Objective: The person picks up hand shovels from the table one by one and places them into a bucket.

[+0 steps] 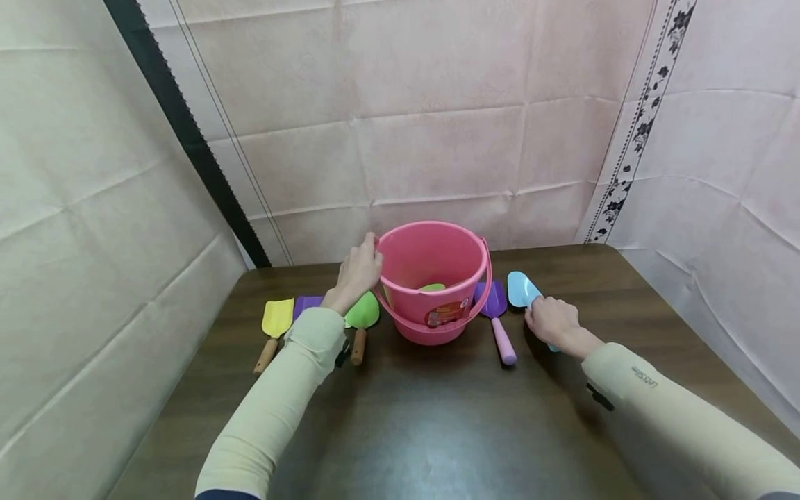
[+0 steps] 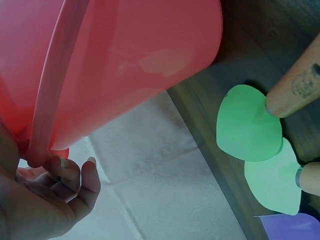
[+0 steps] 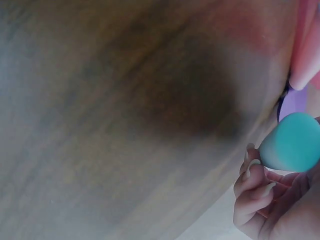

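Observation:
A pink bucket point(image 1: 431, 305) stands upright on the table, its handle point(image 1: 482, 305) hanging down at the front. Something green point(image 1: 432, 287) shows inside it, mostly hidden. My left hand point(image 1: 359, 271) grips the bucket's rim on the left; the left wrist view has these fingers point(image 2: 70, 172) curled beside the handle's joint. At the right, my right hand point(image 1: 553, 323) holds a light blue toy shovel point(image 1: 522, 288) by its handle, blade pointing away. The rounded end of that handle point(image 3: 295, 142) sticks out of the curled fingers point(image 3: 255, 192) in the right wrist view.
Between bucket and right hand lies a purple shovel point(image 1: 494, 300) with a lilac handle. Left of the bucket are a yellow shovel point(image 1: 278, 318), a partly hidden purple one point(image 1: 305, 303) and green shovels point(image 1: 364, 310). Cloth walls point(image 1: 437, 139) surround the dark wooden table point(image 1: 437, 417).

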A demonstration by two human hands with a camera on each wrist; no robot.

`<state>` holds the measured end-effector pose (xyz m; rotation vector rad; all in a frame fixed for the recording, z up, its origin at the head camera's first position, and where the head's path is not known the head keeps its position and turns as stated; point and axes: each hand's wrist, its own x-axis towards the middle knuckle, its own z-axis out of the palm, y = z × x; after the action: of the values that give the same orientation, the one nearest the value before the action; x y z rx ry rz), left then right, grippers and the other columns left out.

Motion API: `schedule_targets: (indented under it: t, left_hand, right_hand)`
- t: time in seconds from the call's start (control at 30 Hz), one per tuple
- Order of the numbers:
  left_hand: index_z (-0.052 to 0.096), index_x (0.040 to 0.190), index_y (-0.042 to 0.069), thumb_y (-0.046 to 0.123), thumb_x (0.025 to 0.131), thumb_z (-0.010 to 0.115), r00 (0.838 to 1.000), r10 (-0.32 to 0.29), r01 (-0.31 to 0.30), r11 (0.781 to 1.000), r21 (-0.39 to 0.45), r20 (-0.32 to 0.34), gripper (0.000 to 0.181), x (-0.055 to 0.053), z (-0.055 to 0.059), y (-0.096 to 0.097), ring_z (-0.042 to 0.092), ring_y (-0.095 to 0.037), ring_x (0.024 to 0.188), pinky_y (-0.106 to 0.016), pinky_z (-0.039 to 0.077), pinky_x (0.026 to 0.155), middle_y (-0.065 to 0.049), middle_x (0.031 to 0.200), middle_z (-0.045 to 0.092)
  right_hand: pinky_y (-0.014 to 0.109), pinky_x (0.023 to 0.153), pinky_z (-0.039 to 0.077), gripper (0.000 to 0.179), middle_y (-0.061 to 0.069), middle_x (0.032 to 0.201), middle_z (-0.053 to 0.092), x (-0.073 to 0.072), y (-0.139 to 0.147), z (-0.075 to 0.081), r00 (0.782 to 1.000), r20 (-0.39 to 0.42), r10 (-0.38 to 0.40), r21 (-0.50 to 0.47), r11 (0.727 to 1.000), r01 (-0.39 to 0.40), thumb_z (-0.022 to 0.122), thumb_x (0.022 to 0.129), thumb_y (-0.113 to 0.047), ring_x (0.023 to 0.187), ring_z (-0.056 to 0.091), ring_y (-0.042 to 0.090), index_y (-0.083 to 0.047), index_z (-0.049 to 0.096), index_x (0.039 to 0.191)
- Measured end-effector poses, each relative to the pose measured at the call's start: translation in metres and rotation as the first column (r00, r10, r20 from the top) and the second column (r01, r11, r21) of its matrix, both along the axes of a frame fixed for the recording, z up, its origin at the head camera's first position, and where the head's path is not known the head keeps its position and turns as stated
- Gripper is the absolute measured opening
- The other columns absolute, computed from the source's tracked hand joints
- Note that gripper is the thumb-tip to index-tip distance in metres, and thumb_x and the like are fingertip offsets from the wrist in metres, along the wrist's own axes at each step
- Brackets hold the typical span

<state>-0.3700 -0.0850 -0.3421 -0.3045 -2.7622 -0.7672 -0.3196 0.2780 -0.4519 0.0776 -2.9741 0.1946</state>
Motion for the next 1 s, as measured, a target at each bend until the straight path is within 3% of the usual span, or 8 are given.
schedule_targets:
  t: [0.13,0.47,1.0]
  left_hand:
    - [0.047,0.124,0.009,0.016,0.099,0.043,1.000,0.005,-0.005,1.000,-0.004,-0.005,0.027,-0.001,0.001,0.000,0.063,-0.029,0.082,-0.042,0.049,0.070,-0.016,0.099,0.066]
    - [0.047,0.125,0.009,0.017,0.099,0.042,1.000,-0.006,0.006,1.000,0.006,0.006,0.028,0.001,0.002,-0.001,0.061,-0.027,0.074,-0.039,0.048,0.065,-0.014,0.091,0.065]
    - [0.046,0.127,0.009,0.018,0.099,0.041,1.000,-0.013,0.013,1.000,0.010,0.006,0.030,0.001,0.000,-0.002,0.062,-0.029,0.078,-0.041,0.049,0.070,-0.014,0.093,0.065]
  right_hand:
    - [0.047,0.043,0.042,0.036,0.017,0.065,0.059,-0.003,0.002,0.006,1.000,-0.021,-0.013,-0.010,1.000,0.013,0.053,0.088,-0.025,0.056,0.057,0.033,-0.007,0.049,0.058]
    - [0.039,0.040,0.037,0.039,0.010,0.057,0.049,-0.007,0.002,0.029,0.999,-0.036,-0.002,-0.019,1.000,0.001,0.052,0.089,-0.026,0.050,0.051,0.027,-0.012,0.040,0.056]
    - [0.042,0.040,0.037,0.037,0.010,0.058,0.048,-0.016,-0.001,0.060,0.997,-0.082,-0.005,0.002,1.000,0.005,0.051,0.088,-0.027,0.052,0.052,0.029,-0.013,0.037,0.056]
